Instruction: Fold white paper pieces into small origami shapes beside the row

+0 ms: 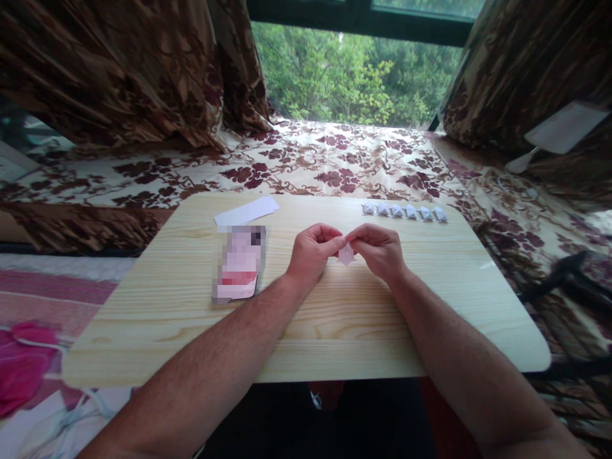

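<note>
Here, at mid-frame over the wooden table (335,331), the left hand (313,252) and the right hand (377,250) are both pinching a small folded paper piece (345,255) between thumb and fingertips, just above the tabletop. A phone (239,264) is lying to their left. Farther up, a row of six folded pieces (404,211) is sitting at upper right, seemingly finished, while one paper strip (247,211) is lying flat at upper centre-left, apparently not yet folded.

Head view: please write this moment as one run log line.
left hand: pinches folded paper piece | right hand: pinches same piece | on wooden table: row of folded pieces, paper strip, phone
</note>
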{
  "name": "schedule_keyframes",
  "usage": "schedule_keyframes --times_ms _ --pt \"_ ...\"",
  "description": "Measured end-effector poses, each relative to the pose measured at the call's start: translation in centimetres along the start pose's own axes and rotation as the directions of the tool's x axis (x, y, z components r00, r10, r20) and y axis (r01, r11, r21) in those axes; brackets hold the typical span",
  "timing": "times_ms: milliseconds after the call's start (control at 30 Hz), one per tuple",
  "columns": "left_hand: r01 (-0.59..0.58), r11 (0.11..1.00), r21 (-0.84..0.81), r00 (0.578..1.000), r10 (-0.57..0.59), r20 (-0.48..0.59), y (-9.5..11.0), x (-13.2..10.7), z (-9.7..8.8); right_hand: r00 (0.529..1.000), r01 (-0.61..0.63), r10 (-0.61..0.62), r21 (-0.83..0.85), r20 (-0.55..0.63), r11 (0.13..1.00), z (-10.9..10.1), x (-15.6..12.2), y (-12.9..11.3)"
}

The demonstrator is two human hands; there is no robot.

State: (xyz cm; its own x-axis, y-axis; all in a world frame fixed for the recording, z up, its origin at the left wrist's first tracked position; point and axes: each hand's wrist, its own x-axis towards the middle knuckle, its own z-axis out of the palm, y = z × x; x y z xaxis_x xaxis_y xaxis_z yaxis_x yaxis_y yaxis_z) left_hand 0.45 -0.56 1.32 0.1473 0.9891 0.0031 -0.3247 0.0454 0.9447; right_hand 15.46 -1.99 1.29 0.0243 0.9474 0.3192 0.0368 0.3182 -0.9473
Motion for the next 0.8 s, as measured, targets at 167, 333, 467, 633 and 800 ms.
schedule_keyframes --times_ms 167,333,467,633,800 --pt "-0.038 0.999 0.017 0.999 0.038 -0.015 -0.27 0.20 -0.21 0.999 -0.032 0.033 0.116 -0.011 0.993 0.24 0.22 -0.22" --pt "-0.046 0.999 0.010 0.999 0.046 -0.010 -0.32 0.20 -0.29 0.994 -0.101 0.105 0.138 -0.019 0.985 0.26 0.33 -0.43" --pt "-0.067 0.997 0.038 0.998 0.068 -0.015 -0.28 0.10 -0.29 0.992 -0.128 0.130 0.118 -0.005 0.985 0.16 0.30 -0.33" --pt "-0.108 0.989 0.100 0.994 0.109 -0.010 -0.19 0.01 -0.33 0.990 -0.143 0.142 0.097 0.009 0.985 0.08 0.30 -0.34" --pt "-0.115 0.984 0.132 0.993 0.116 0.000 -0.05 0.00 -0.38 0.987 -0.160 0.160 0.079 0.015 0.984 0.09 0.27 -0.45"
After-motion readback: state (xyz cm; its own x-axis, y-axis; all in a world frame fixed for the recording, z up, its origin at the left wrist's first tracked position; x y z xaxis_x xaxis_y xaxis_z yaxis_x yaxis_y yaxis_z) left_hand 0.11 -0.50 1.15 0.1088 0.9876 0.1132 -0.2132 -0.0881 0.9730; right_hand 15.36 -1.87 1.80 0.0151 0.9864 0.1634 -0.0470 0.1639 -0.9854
